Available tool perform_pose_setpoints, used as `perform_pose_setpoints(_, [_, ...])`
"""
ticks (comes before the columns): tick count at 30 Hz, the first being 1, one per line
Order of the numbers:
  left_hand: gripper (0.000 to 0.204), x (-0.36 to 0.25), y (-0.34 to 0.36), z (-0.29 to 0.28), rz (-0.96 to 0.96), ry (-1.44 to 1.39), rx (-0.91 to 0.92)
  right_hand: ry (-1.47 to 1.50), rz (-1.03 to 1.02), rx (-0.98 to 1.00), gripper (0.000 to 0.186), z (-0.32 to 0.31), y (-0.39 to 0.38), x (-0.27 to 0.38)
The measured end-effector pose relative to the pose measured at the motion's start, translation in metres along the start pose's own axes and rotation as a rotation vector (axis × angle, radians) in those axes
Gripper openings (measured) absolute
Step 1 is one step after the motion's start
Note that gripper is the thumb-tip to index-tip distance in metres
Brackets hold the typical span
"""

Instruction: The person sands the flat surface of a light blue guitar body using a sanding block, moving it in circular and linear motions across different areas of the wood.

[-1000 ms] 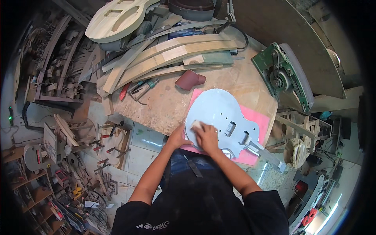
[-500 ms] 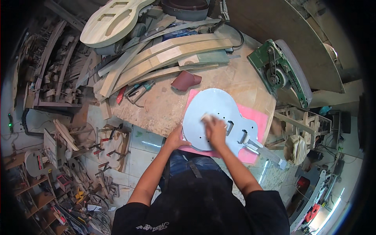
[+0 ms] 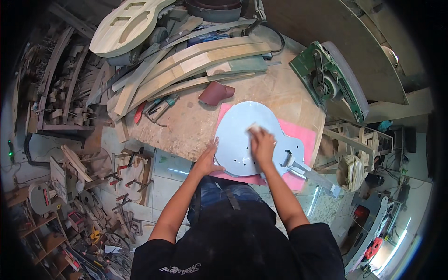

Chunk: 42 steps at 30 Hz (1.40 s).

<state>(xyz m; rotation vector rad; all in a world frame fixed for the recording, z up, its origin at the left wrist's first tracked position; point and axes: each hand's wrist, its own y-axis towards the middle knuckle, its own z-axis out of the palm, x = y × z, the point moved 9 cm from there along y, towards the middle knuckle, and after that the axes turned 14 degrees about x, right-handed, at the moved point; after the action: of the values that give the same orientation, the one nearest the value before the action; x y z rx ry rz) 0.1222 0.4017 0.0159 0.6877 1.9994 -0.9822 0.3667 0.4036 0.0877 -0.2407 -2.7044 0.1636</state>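
A pale blue-grey electric guitar lies flat, its neck reaching out to the lower right past the bench edge. Small holes and a cut-out show in its top, and wet-looking specks shine on it. With thumb and fingers apart, my left hand holds the near-left rim of the body. My right hand is on top of the body, fingers closed round a small pale pad. Motion blurs the pad and fingertips, so its exact kind is unclear. The right hand and wrist hide part of the body's middle.
Pink sheeting lies beneath the guitar on the wooden bench. Beyond sit a curled reddish-brown sandpaper piece, a clamp and curved wooden strips. A green belt sander stands right; an unpainted guitar body lies far left.
My right hand has slid with the pad up and to the right across the guitar top, covering a cut-out seen before. My left hand stays at the rim. The whole view has shifted slightly.
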Motion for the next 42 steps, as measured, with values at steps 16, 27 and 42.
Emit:
perform_pose_setpoints(16, [0.136,-0.005,0.001,-0.002,0.007,-0.061,-0.03,0.056,0.168,-0.085,0.035,-0.026,0.011,-0.035])
perform_pose_setpoints(27, [0.134,-0.017,-0.008,-0.01,-0.035,-0.045,-0.063,0.01,0.091,-0.07,0.039,-0.006,-0.01,-0.023])
perform_pose_setpoints(42, [0.137,-0.064,0.024,-0.01,-0.352,0.551,0.036,0.061,0.192,-0.098,0.037,-0.024,0.006,-0.03])
